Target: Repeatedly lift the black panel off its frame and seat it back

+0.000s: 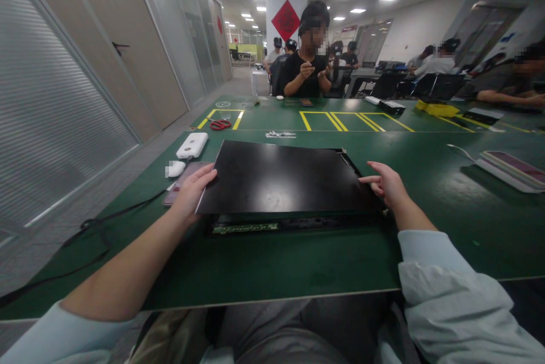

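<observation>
A flat black panel (281,176) is tilted above a black frame (315,222) on the green table. My left hand (196,185) grips the panel's left edge, thumb on top. My right hand (385,182) is at the right edge of the panel and frame, its fingers apart and a fingertip at the panel's edge. A green circuit strip (246,229) shows along the frame's near side. The panel hides most of the frame's inside.
Left of the panel lie a phone (170,198), a white power bank (192,145) and a black strap (128,209). Red scissors (220,125) and small white pieces (280,134) are beyond it. A white device (511,171) lies right. A person sits across the table.
</observation>
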A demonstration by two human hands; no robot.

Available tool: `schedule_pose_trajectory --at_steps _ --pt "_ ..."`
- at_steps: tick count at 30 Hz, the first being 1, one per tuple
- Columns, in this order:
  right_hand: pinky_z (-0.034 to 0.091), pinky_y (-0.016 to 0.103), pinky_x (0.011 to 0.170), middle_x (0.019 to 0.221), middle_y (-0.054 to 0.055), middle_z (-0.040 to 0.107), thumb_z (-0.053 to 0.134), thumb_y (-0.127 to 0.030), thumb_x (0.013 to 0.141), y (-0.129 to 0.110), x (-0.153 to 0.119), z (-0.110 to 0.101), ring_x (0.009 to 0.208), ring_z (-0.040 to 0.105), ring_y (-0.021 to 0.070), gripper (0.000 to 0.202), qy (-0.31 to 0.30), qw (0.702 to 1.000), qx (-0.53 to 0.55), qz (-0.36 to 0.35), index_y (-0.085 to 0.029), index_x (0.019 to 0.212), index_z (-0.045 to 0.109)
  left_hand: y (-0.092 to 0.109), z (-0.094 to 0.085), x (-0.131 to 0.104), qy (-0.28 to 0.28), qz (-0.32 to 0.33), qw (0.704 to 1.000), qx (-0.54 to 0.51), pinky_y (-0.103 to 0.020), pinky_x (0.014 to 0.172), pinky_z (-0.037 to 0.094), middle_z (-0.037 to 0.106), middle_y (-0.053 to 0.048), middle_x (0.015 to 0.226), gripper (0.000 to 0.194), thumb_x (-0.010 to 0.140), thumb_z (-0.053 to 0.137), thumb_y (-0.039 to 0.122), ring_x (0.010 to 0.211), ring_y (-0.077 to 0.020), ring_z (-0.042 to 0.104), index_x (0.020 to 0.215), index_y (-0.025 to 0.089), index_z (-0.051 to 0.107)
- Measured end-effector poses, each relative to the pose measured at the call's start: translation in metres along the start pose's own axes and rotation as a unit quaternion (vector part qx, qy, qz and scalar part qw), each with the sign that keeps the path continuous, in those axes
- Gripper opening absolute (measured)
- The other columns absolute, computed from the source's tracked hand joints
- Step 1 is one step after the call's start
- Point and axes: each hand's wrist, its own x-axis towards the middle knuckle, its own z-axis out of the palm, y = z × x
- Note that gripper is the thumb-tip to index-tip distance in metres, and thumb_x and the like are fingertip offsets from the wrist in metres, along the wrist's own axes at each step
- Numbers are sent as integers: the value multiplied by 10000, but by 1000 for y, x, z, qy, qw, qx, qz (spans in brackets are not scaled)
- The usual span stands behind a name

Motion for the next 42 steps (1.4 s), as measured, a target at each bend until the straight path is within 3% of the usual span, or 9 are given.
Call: schedule_pose_trajectory --at_steps 4,10,14,19,24,31,37,42 --pt "140 202 359 581 95 680 672 -412 739 1 0 0 321 350 81 403 3 1000 -5 -6 -175 1061 621 2 0 -2 3 -25 1000 4 -342 626 600 796 -101 993 411 710 773 279 891 -317 753 1115 221 738" --pt "160 194 357 557 91 674 676 -339 714 -1 -1 2 335 382 89 361 9 1000 -8 -7 -164 1026 625 12 7 -12 -78 -14 997 -11 -360 730 603 780 -88 1117 462 695 679 260 1021 -333 723 1153 224 730" --pt "160 194 356 560 90 679 675 -338 723 -1 -1 2 337 393 93 376 1 1000 -11 -9 -158 1051 633 14 7 -13 -101 -12 994 -36 -352 745 597 780 -74 1113 515 661 649 232 1021 -319 721 1170 203 714" --pt "159 190 350 578 106 692 670 -337 735 2 1 0 322 364 80 375 -3 1000 -12 -8 -146 1056 643 11 6 -12 -95 -14 994 -46 -271 595 554 788 -61 1078 532 633 687 192 907 -270 742 1165 192 704" --pt "162 196 344 560 97 680 683 -313 718 5 5 -3 305 346 74 317 21 1000 -5 -18 -147 987 664 3 5 -9 -102 -33 994 -35 -265 582 549 783 -79 1094 516 610 742 181 869 -262 750 1124 179 688" --pt "164 202 335 568 80 689 675 -304 723 5 5 -6 296 305 65 276 30 999 -6 -27 -164 961 676 -1 6 -7 -70 -27 997 -1 -302 605 587 765 -77 1163 511 614 736 163 959 -295 746 1115 215 651" --pt "164 207 338 551 80 679 668 -293 720 6 6 -6 303 324 73 269 38 998 -18 -36 -157 951 686 -3 6 -7 -45 -53 998 1 -298 629 589 769 -54 1040 480 606 727 151 930 -285 745 1071 223 631" --pt "173 211 336 555 80 683 666 -280 715 8 8 -5 300 308 67 281 35 998 -32 -36 -143 959 686 -2 7 -7 -44 -55 997 -13 -252 555 555 758 -48 975 488 575 729 114 819 -243 737 1044 209 632"
